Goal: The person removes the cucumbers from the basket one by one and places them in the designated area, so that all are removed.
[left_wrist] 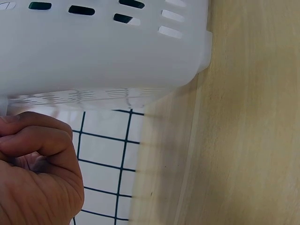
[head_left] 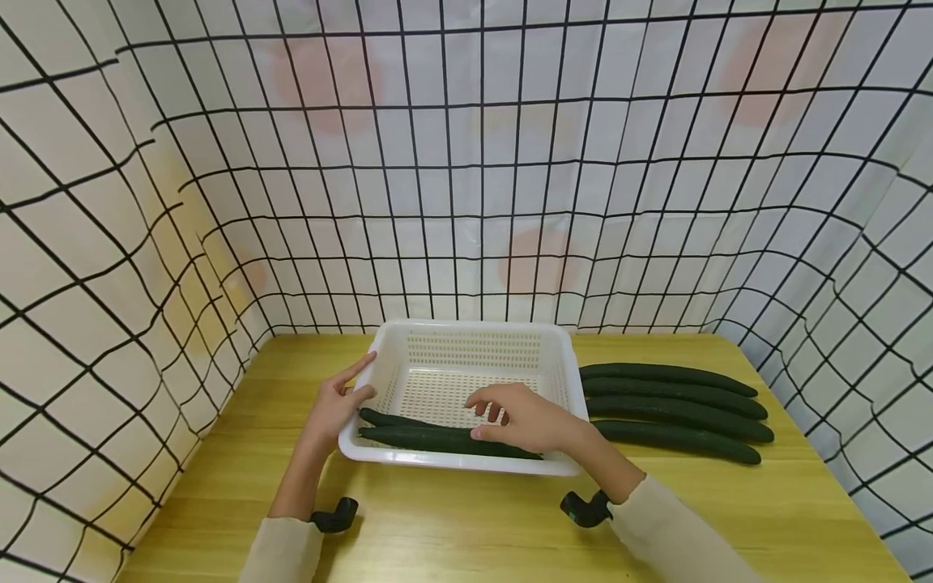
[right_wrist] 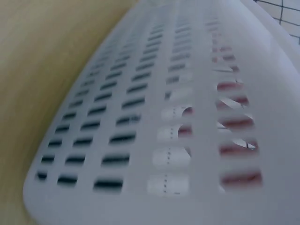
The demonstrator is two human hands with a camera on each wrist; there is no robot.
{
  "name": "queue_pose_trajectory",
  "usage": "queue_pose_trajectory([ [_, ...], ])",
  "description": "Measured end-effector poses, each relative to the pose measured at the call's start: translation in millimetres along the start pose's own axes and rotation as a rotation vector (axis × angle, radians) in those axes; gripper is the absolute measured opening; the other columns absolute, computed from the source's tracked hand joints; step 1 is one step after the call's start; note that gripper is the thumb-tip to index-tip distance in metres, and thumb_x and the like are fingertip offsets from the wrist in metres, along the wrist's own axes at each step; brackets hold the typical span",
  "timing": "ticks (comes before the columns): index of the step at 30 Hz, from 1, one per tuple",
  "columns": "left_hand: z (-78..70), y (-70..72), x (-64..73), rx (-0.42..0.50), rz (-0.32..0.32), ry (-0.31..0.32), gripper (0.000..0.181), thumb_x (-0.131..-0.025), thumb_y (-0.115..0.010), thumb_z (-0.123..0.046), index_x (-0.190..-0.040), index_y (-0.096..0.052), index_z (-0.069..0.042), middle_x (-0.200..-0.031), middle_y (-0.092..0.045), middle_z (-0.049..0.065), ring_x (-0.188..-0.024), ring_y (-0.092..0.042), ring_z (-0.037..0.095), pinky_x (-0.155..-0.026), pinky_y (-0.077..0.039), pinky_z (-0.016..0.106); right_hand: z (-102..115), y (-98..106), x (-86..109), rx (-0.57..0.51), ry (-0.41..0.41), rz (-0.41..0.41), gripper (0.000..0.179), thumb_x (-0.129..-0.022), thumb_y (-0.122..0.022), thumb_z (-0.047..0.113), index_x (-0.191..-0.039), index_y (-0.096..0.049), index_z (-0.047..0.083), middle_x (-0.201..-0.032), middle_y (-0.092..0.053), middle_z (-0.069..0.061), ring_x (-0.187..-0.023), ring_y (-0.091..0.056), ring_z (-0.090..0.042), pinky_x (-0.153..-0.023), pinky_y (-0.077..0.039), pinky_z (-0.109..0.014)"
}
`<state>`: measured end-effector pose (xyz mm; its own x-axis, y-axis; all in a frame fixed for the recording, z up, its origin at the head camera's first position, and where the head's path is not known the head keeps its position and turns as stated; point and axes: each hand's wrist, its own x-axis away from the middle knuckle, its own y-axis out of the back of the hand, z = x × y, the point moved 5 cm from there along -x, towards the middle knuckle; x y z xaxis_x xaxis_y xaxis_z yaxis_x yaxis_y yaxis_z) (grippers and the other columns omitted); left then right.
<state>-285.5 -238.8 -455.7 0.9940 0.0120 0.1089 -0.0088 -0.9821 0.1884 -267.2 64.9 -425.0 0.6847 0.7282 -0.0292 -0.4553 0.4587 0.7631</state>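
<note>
A white plastic basket [head_left: 452, 462] with slotted walls stands on the table, two dark green cucumbers [head_left: 430, 440] lying along its near side. My left hand [head_left: 337, 410] grips the basket's left rim, thumb over the top. In the left wrist view that hand [left_wrist: 40, 168] has curled fingers at the basket's edge [left_wrist: 103, 61]. Over the right part of the basket is my right hand [head_left: 528, 419], its fingers loosely bent and holding nothing, thumb tip close over the front cucumber. Through the slots of the basket wall [right_wrist: 140, 206], the right wrist view shows dark green and reddish patches.
Several more cucumbers [head_left: 674, 409] lie side by side on the wooden table [head_left: 452, 526], just right of the basket. A black wire grid [head_left: 481, 170] backed with pale sheeting surrounds the table at the back and both sides.
</note>
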Motion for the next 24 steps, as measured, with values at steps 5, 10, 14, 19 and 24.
queue_pose_trajectory([
  [5,3.6,0.5,-2.4,0.003,-0.005,0.001,0.064,-0.096,-0.062,-0.007,-0.156,-0.047,-0.026,-0.133,-0.061,0.034,-0.064,-0.059,0.014,-0.059,-0.054,0.029,4,-11,-12.0,0.035,-0.025,0.038,0.048,-0.099,-0.067,0.043,-0.138,-0.063,0.017,-0.124,-0.07,-0.004,-0.104,-0.065,-0.014,-0.084,-0.055,-0.029],
  [10,13.9,2.1,-8.2,0.001,-0.018,-0.018,0.064,-0.096,-0.063,-0.01,-0.155,-0.048,-0.031,-0.137,-0.06,0.031,-0.068,-0.061,0.013,-0.059,-0.054,0.028,9,-23,-22.9,0.092,-0.014,0.068,0.05,-0.097,-0.07,0.045,-0.137,-0.065,0.015,-0.119,-0.071,0.003,-0.1,-0.064,-0.008,-0.086,-0.054,-0.027],
  [14,15.5,1.9,-9.7,-0.001,-0.025,-0.029,0.063,-0.095,-0.064,-0.01,-0.154,-0.05,-0.031,-0.139,-0.059,0.031,-0.071,-0.063,0.014,-0.06,-0.055,0.028,12,-30,-29.0,0.12,-0.005,0.07,0.042,-0.094,-0.074,0.041,-0.13,-0.07,0.018,-0.118,-0.071,0.007,-0.097,-0.063,-0.006,-0.086,-0.054,-0.026],
  [19,14.8,0.6,-9.6,-0.001,-0.029,-0.03,0.063,-0.095,-0.064,-0.009,-0.153,-0.052,-0.03,-0.137,-0.061,0.031,-0.077,-0.067,0.016,-0.063,-0.058,0.03,13,-33,-32.4,0.164,0.002,0.081,0.031,-0.093,-0.077,0.033,-0.119,-0.075,0.016,-0.116,-0.074,0.004,-0.096,-0.065,-0.008,-0.087,-0.055,-0.027],
  [24,15.2,0.8,-10.1,-0.002,-0.023,-0.03,0.064,-0.095,-0.064,-0.01,-0.154,-0.05,-0.031,-0.144,-0.056,0.028,-0.082,-0.066,0.017,-0.062,-0.056,0.029,11,-36,-32.3,0.184,-0.001,0.105,0.031,-0.096,-0.072,0.035,-0.12,-0.075,0.016,-0.115,-0.074,0.005,-0.097,-0.065,-0.006,-0.087,-0.055,-0.027],
])
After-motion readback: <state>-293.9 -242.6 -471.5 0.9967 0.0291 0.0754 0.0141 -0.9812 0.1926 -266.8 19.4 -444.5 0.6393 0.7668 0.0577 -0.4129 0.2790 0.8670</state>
